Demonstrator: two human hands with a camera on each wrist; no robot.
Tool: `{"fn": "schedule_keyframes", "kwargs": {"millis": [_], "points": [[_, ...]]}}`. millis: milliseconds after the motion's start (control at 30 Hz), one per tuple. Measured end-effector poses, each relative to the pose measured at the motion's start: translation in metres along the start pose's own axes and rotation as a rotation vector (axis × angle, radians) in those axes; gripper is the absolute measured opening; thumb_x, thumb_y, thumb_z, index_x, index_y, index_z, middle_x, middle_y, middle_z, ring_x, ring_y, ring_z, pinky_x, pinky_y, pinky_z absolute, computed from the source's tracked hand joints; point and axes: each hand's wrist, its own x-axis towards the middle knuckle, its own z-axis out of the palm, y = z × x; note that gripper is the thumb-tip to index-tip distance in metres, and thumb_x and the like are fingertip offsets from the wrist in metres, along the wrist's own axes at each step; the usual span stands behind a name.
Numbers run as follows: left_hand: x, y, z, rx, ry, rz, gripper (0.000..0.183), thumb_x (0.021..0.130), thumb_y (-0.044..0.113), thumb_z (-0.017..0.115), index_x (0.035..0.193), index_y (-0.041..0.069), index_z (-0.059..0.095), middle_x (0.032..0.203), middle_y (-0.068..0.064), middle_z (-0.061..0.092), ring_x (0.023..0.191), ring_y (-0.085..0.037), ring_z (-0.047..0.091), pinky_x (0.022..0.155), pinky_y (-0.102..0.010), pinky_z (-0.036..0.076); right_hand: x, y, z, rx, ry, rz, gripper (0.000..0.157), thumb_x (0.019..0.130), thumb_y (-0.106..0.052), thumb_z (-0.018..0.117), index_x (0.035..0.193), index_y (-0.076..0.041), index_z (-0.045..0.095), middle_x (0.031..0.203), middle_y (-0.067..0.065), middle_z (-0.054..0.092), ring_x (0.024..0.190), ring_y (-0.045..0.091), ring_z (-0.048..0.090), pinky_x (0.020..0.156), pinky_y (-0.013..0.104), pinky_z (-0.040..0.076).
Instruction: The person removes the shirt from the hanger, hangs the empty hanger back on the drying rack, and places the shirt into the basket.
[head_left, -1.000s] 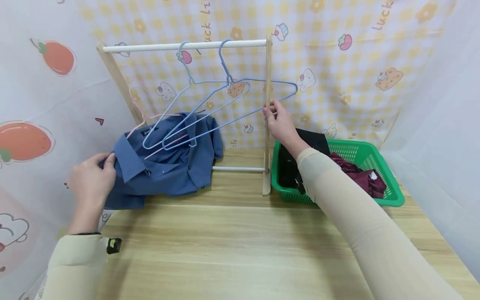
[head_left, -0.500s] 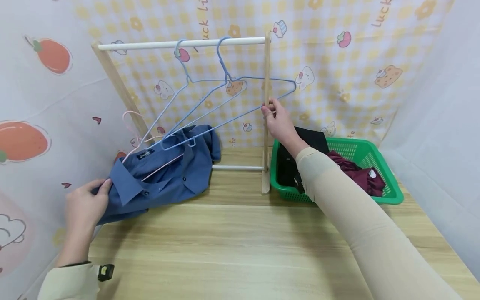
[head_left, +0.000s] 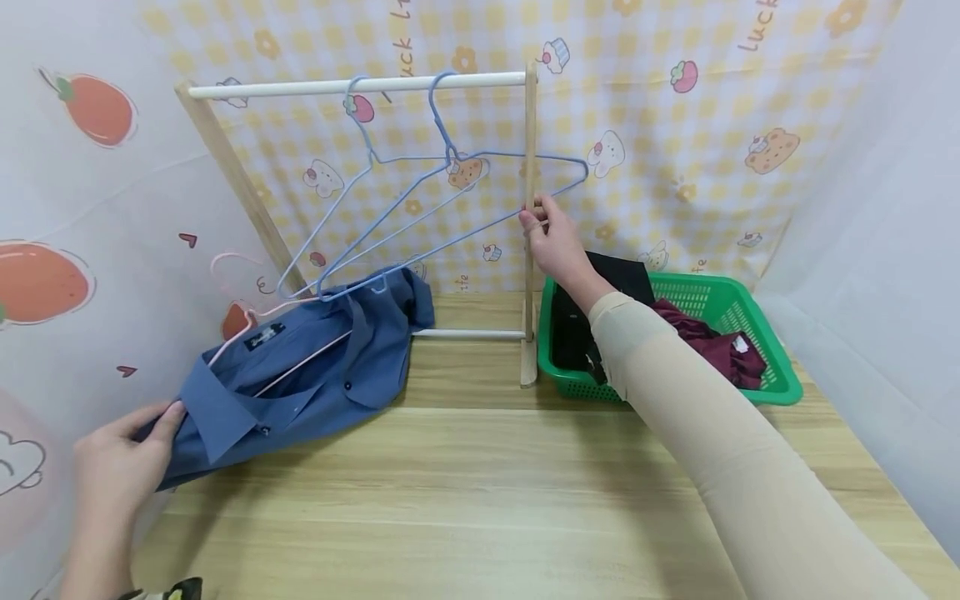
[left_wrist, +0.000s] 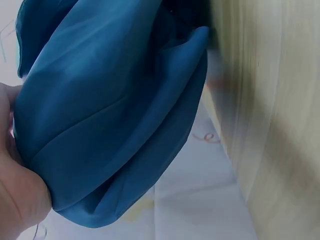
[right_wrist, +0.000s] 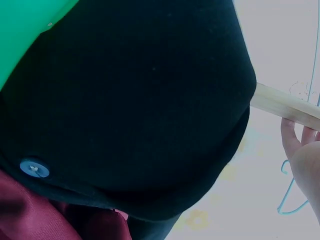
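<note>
My left hand point(head_left: 123, 458) pinches the shoulder of a blue collared shirt point(head_left: 300, 425) at the left, beside the collar. A pink hanger point(head_left: 251, 317) sits inside the shirt, its hook sticking up free of the rack's rod. In the left wrist view the shirt point(left_wrist: 100, 125) hangs in folds from the hand point(left_wrist: 22, 190). My right hand point(head_left: 555, 246) grips the right wooden post point(head_left: 530, 125) of the clothes rack; the right wrist view shows its fingers at the post point(right_wrist: 285, 105). Two blue hangers point(head_left: 450, 158) hang on the white rod point(head_left: 285, 88), their lower corners overlapping the shirt's far side.
A green basket point(head_left: 783, 392) stands right of the rack, holding a black garment point(head_left: 622, 275) and a maroon garment point(head_left: 720, 354). Printed cloth backs the table point(head_left: 450, 492), and a white sheet with fruit prints point(head_left: 97, 200) borders the left side.
My left hand has drawn the shirt and pink hanger left and down toward me, stretching the shirt out lower. The right hand stays on the post.
</note>
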Motion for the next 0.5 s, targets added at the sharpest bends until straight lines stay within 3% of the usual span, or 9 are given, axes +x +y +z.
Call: {"fn": "schedule_keyframes", "kwargs": {"millis": [33,100,167,200,233,300,433,467,500], "points": [[-0.002,-0.002,-0.001,-0.002,0.020,-0.011,0.037,0.104,0.032,0.066,0.129,0.006,0.076,0.132,-0.025,0.070,0.108,-0.003,0.073,0.108,-0.012,0.045,0.000,0.000,0.000,0.002,0.002,0.000,0.034,0.114,-0.035,0.049,0.136,-0.009,0.055,0.121,0.013,0.063,0.105,0.028,0.064,0.094,0.045,0.056],[-0.008,-0.005,-0.005,-0.002,0.040,-0.033,0.038,0.105,0.032,0.066,0.131,0.006,0.075,0.133,-0.026,0.069,0.109,0.004,0.070,0.116,-0.025,0.047,0.000,0.001,0.000,0.003,0.001,0.004,0.037,0.113,-0.036,0.049,0.137,-0.008,0.054,0.122,0.014,0.063,0.106,0.029,0.065,0.095,0.046,0.056],[-0.013,-0.009,-0.008,-0.016,0.084,-0.034,0.037,0.104,0.031,0.068,0.129,0.005,0.076,0.130,-0.027,0.070,0.092,0.030,0.048,0.114,-0.014,0.043,0.000,0.001,-0.001,-0.001,-0.004,0.004,0.041,0.113,-0.038,0.048,0.139,-0.007,0.054,0.124,0.015,0.063,0.107,0.030,0.065,0.096,0.046,0.057],[-0.016,-0.009,-0.009,-0.017,0.100,-0.033,0.037,0.104,0.030,0.068,0.129,0.005,0.076,0.130,-0.028,0.070,0.091,0.032,0.046,0.115,-0.017,0.044,0.000,0.000,-0.001,-0.009,-0.006,0.001,0.042,0.113,-0.039,0.047,0.140,-0.007,0.054,0.125,0.015,0.063,0.109,0.030,0.065,0.096,0.047,0.056],[-0.019,-0.010,-0.010,-0.025,0.111,-0.026,0.037,0.104,0.030,0.068,0.129,0.004,0.076,0.129,-0.029,0.070,0.083,0.037,0.031,0.115,-0.024,0.048,0.000,0.000,-0.002,-0.014,-0.009,-0.001,0.042,0.113,-0.039,0.047,0.141,-0.007,0.053,0.127,0.016,0.063,0.110,0.030,0.065,0.096,0.047,0.056],[-0.023,-0.011,-0.012,-0.044,0.143,0.014,0.033,0.102,0.025,0.071,0.125,0.002,0.077,0.115,-0.024,0.079,0.075,0.039,0.021,0.104,-0.012,0.050,0.000,-0.001,-0.003,-0.027,-0.008,-0.012,0.042,0.114,-0.038,0.046,0.141,-0.008,0.053,0.130,0.017,0.063,0.113,0.031,0.065,0.096,0.049,0.056],[-0.035,-0.009,-0.017,-0.074,0.149,0.113,0.026,0.099,0.013,0.075,0.119,-0.003,0.079,0.105,-0.027,0.079,0.076,0.040,0.026,0.081,0.000,0.041,0.000,0.000,-0.004,-0.048,-0.003,-0.037,0.037,0.114,-0.036,0.046,0.138,-0.008,0.054,0.131,0.017,0.065,0.114,0.033,0.066,0.095,0.049,0.055],[-0.038,-0.008,-0.019,-0.078,0.150,0.133,0.023,0.097,0.010,0.077,0.116,-0.003,0.080,0.093,-0.012,0.083,0.076,0.040,0.029,0.076,0.003,0.032,0.000,0.000,-0.003,-0.050,-0.004,-0.039,0.037,0.114,-0.036,0.046,0.137,-0.008,0.054,0.129,0.017,0.065,0.113,0.033,0.066,0.094,0.049,0.055],[-0.040,-0.007,-0.020,-0.080,0.145,0.162,0.022,0.096,0.007,0.078,0.114,-0.004,0.080,0.093,-0.009,0.083,0.077,0.040,0.030,0.076,0.002,0.033,-0.001,0.000,-0.003,-0.053,-0.006,-0.040,0.037,0.114,-0.036,0.046,0.137,-0.008,0.054,0.129,0.016,0.065,0.113,0.033,0.066,0.094,0.048,0.055]]}}
